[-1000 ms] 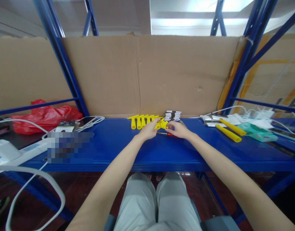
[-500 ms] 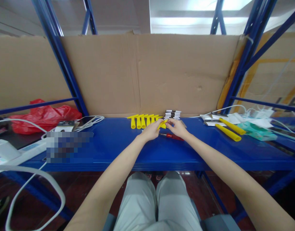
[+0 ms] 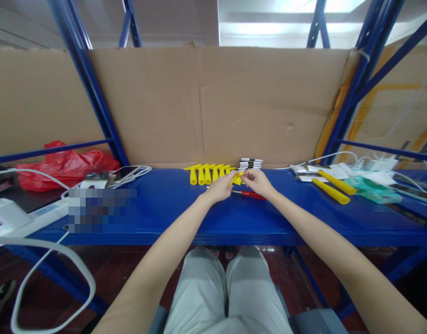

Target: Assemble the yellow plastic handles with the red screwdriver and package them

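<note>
My left hand (image 3: 220,188) is closed around a small yellow plastic piece (image 3: 236,178) over the middle of the table. Meeting it from the other side, my right hand (image 3: 258,182) pinches the same piece with its fingertips; fingers hide much of its shape. Just below the hands lies a screwdriver with a red handle (image 3: 254,195). Behind my left hand stands a row of several yellow T-shaped pieces (image 3: 208,176) with hollow round ends. A stack of small white and dark packets (image 3: 250,164) sits behind my right hand.
Two yellow tapered tubes (image 3: 331,191) lie on the right of the blue table (image 3: 164,213), beside a green translucent package (image 3: 375,190). On the left are a red plastic bag (image 3: 69,169), a white power strip (image 3: 42,218) and cables. Cardboard (image 3: 241,102) walls the back.
Both hands stay together on the yellow piece, with small finger movements. More yellow shows between them now. The view has shifted slightly.
</note>
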